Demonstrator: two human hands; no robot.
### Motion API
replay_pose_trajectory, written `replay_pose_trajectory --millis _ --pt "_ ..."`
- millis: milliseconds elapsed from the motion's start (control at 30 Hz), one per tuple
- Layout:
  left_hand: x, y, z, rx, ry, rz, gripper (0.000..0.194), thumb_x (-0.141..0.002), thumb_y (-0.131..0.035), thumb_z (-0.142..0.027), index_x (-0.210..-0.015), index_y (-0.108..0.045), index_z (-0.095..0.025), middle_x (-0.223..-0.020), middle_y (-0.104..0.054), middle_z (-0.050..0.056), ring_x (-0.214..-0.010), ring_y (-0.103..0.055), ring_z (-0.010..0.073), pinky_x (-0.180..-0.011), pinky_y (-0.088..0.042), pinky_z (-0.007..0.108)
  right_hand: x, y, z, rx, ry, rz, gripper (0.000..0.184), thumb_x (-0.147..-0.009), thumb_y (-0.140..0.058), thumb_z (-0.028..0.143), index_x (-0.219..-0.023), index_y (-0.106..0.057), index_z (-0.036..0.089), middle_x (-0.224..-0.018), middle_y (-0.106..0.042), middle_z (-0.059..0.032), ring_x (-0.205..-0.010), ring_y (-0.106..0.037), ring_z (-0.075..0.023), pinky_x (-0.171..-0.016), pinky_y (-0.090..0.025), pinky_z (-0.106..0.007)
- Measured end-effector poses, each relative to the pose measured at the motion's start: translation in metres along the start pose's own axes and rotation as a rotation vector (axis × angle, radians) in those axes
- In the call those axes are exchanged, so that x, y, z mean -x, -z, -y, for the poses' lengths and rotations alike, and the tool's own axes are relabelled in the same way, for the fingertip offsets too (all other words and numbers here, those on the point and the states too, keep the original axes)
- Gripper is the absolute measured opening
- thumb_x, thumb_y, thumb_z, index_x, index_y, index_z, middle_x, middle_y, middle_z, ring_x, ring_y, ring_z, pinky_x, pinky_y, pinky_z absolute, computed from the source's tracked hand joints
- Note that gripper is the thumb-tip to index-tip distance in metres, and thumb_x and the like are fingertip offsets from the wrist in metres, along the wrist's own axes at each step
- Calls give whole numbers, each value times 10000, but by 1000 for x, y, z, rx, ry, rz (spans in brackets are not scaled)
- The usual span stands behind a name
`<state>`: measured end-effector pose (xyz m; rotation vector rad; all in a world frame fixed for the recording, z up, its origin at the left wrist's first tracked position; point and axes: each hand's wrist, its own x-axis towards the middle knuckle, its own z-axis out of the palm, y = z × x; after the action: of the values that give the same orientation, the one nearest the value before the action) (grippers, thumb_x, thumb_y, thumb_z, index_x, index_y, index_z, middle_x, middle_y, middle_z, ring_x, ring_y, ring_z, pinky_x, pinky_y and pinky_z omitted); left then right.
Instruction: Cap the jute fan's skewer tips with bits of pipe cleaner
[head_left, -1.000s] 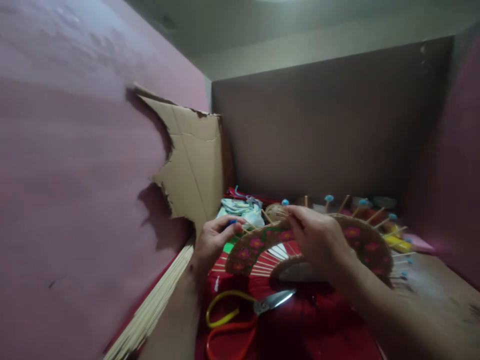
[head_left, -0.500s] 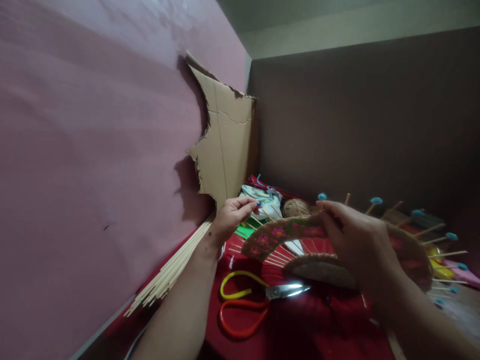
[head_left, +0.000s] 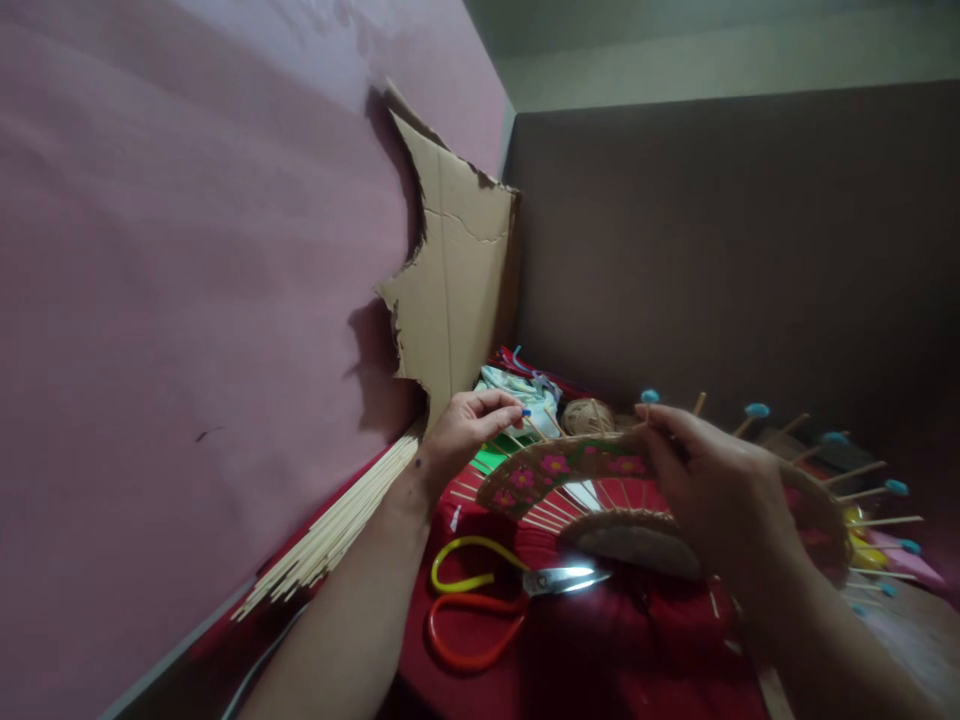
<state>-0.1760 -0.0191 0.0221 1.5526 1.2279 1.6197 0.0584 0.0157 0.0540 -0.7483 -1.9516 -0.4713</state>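
My left hand [head_left: 476, 425] pinches a small blue piece [head_left: 526, 413] between thumb and fingertips, just above the left end of a curved woven band [head_left: 592, 465]. Pink flowers and green leaves decorate this band, and thin sticks radiate through it from a smaller half-round base [head_left: 630, 545]. My right hand [head_left: 712, 470] closes thumb and finger on a stick at the band's top, right below its light-blue fluffy tip [head_left: 650, 397]. To the right, several more sticks stand out, some with blue tips [head_left: 757, 411], some bare. My right hand hides part of the band.
Yellow-and-red handled scissors [head_left: 517, 590] lie on the red cloth [head_left: 600, 660] in front. A bundle of thin sticks [head_left: 337, 525] lies along the pink wall. Torn cardboard [head_left: 457, 270] leans in the corner. A twine ball [head_left: 589, 417] sits behind the band.
The view has shifted slightly. My left hand, with the blue piece, is a little closer to the sticks at the band's left. My right hand keeps its pinch on the same stick.
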Motion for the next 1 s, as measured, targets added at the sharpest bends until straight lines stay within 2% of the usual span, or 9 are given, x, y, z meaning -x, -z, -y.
replay_pose_trajectory --millis 133,233,300,433,567,767,900,1000 --pt "-4 9 2 1 20 -63 199 -740 -619 -317 -765 -670 -126 -683 -624 27 -593 -496 83 -552 -363 213 -1 0 -1 20 5 10 246 -856 -456 247 -907 -669 132 -800 -706 -82 -667 -668 -195 -588 -492 -279" --pt "-8 18 8 -14 93 -168 194 -711 -627 -306 -694 -648 -113 -588 -594 6 -476 -396 50 -478 -298 204 -3 -2 -2 30 19 19 252 -862 -443 254 -883 -667 141 -768 -701 -74 -643 -659 -185 -579 -480 -272" --pt "-10 22 12 -18 146 -195 180 -701 -625 -289 -667 -632 -112 -554 -590 2 -430 -332 37 -445 -255 203 -4 -4 -3 29 15 16 255 -865 -438 260 -869 -666 146 -747 -697 -70 -632 -654 -176 -576 -474 -265" --pt "-11 22 17 -15 203 -158 172 -715 -603 -274 -659 -625 -113 -538 -595 11 -411 -308 37 -419 -215 205 -5 -6 -4 19 -16 16 259 -872 -430 278 -868 -663 166 -762 -699 -62 -647 -654 -169 -576 -470 -260" --pt "-11 21 22 -20 210 -121 169 -724 -600 -273 -656 -625 -120 -526 -593 11 -421 -338 46 -433 -230 208 -6 -6 -3 13 -3 18 278 -873 -422 297 -864 -664 160 -777 -700 -73 -656 -655 -176 -572 -470 -267" --pt "-16 23 34 -53 213 -82 190 -703 -616 -279 -585 -599 -131 -501 -568 1 -442 -378 58 -461 -261 211 -9 -8 -6 49 -57 61 262 -856 -434 283 -855 -674 179 -760 -699 -68 -627 -643 -180 -560 -447 -274" --pt "-18 23 38 -60 233 -78 186 -695 -616 -290 -604 -601 -128 -499 -570 4 -425 -367 59 -443 -243 212 -17 -15 -12 88 -127 141 239 -823 -464 254 -856 -687 173 -775 -701 -79 -644 -643 -197 -559 -420 -275" --pt "-19 24 40 -125 252 -140 209 -711 -588 -298 -594 -600 -126 -476 -560 -2 -390 -311 48 -421 -215 211 -31 -27 -20 133 -202 258 219 -799 -485 234 -822 -695 176 -745 -693 -82 -668 -634 -200 -577 -402 -271"
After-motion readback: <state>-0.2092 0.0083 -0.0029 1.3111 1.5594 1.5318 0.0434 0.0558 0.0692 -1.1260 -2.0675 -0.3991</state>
